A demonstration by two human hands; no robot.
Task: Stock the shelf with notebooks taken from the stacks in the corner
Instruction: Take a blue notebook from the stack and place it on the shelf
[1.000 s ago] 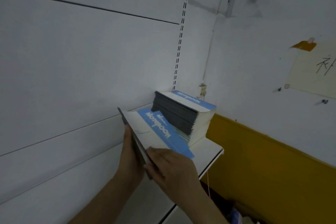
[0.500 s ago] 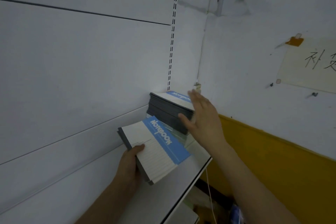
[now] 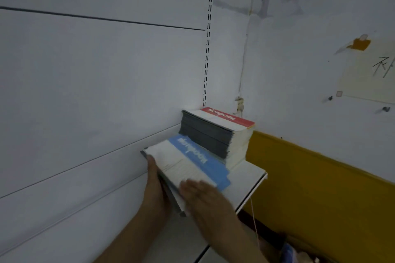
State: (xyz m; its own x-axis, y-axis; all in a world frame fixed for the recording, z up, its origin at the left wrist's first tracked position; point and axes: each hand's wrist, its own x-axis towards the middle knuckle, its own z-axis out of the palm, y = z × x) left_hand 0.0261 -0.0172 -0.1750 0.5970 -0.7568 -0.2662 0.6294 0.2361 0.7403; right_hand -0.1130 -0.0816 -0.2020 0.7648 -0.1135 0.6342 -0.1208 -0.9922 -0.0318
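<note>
Item: white shelf (image 3: 248,179), fixed against the white panelled wall (image 3: 96,74), taken as landmark.

Corner stack of notebooks (image 3: 215,136): at the far end of the shelf, dark spines facing the viewer, topmost cover white with a red band.

Held bundle of notebooks (image 3: 188,166): nearer along the shelf, its far edge touching the corner stack; top cover white with a blue band, tilted.

Left hand (image 3: 157,190): gripping the bundle's spine side, next to the wall, thumb on the top cover.

Right hand (image 3: 205,196): motion-blurred, fingers laid fairly straight on the near end of the top cover.

Yellow wall band (image 3: 320,188): right of the shelf, lower down.

Paper notice (image 3: 367,74): on the side wall above the shelf, taped in orange.
</note>
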